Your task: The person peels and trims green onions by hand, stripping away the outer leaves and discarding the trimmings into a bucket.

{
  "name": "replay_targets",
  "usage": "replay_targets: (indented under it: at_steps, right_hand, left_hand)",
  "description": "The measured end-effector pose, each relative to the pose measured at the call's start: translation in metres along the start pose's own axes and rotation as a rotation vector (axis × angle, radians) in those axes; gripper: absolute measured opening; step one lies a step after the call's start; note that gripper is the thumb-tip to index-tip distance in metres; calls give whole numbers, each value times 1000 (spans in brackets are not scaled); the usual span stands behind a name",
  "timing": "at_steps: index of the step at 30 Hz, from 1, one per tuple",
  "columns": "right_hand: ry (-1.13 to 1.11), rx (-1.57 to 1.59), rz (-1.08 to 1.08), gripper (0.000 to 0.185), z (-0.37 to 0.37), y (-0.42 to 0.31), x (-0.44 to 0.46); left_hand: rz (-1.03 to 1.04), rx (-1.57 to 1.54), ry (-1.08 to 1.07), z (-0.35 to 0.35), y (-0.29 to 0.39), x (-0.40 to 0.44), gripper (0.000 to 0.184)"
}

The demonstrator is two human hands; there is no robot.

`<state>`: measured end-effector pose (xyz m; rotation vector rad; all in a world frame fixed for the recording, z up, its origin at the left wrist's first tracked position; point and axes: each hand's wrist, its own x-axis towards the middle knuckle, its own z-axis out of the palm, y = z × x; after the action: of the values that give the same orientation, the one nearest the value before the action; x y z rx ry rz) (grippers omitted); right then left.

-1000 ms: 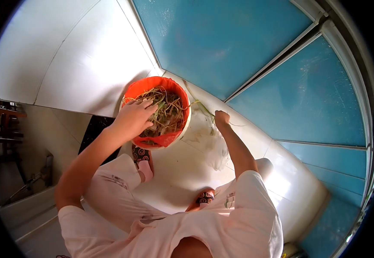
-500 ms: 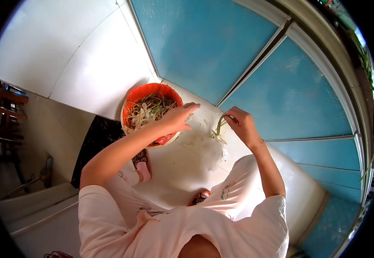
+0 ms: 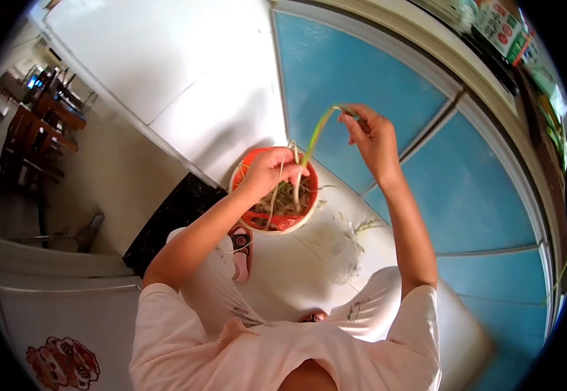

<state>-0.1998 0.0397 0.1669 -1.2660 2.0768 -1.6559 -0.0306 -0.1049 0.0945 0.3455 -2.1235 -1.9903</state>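
Note:
A long green stalk (image 3: 314, 135) with a pale lower end stretches between my two hands. My left hand (image 3: 275, 171) pinches it near its pale part, over the bucket, and thin dry strands hang from these fingers. Higher up and to the right, my right hand (image 3: 367, 128) is closed on the stalk's bent green top. Below my left hand stands a round bucket with a red liner (image 3: 282, 223), holding dry stems and peelings (image 3: 284, 201).
A clear plastic bag (image 3: 343, 259) with green scraps beside it lies on the floor right of the bucket. Blue cabinet doors (image 3: 485, 189) stand at the right under a cluttered counter. Dark chairs (image 3: 35, 140) are at the far left, and a black mat (image 3: 172, 218) lies left of the bucket.
My right hand has risen with the green stalk. My left hand was open over the bucket, then beside it, and now grips the stalk. The view has shifted, showing more of the counter.

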Motion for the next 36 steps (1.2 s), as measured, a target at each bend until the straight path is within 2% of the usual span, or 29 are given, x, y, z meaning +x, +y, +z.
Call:
replay_targets:
  at_steps: [1, 2, 4, 7, 10, 11, 13, 16, 18, 19, 22, 27, 30, 31, 36]
  right_hand:
    - [155, -150, -190, 19, 12, 9, 5]
    - [230, -219, -293, 21, 23, 14, 5]
    - [377, -358, -491, 28, 45, 18, -9]
    - [92, -91, -249, 17, 91, 34, -22]
    - [-20, 224, 24, 12, 129, 54, -11]
    - [-43, 260, 52, 12, 132, 58, -8]
    - [-85, 338, 109, 13, 138, 62, -4]
    - [29, 391, 42, 12, 148, 75, -8]
    - [67, 320, -69, 9, 152, 80, -15]
    - [85, 289, -125, 8, 155, 81, -19]
    - [-17, 14, -408, 6, 156, 92, -32]
    - [-209, -138, -502, 14, 168, 144, -61]
    - [-365, -279, -396, 8, 167, 177, -68]
    - [-413, -349, -493, 7, 161, 179, -69]
    - [-525, -514, -594, 17, 165, 196, -74]
  left_hand:
    - [-8, 22, 90, -11, 3, 0, 9]
    - [-104, 14, 183, -22, 6, 0, 9]
    - [-152, -98, 294, -37, 3, 3, 10]
    - [-123, -119, 266, -51, -8, 7, 10]
    - [-119, -108, 212, -50, -21, 9, 11]
    - [-122, -61, 191, -52, -26, 10, 12]
    - [-112, -167, 204, -56, -38, 11, 12]
    - [-158, -366, 285, -66, -44, 16, 10]
    - [-180, -504, 381, -72, -49, 19, 9]
    - [-150, -504, 338, -79, -51, 18, 10]
    - [-104, -492, 369, -89, -47, 18, 10]
    - [-28, -373, 520, -91, -44, 19, 10]
    - [21, -277, 626, -99, -41, 22, 10]
    - [26, -296, 657, -100, -38, 23, 10]
    - [86, -273, 696, -104, -30, 25, 8]
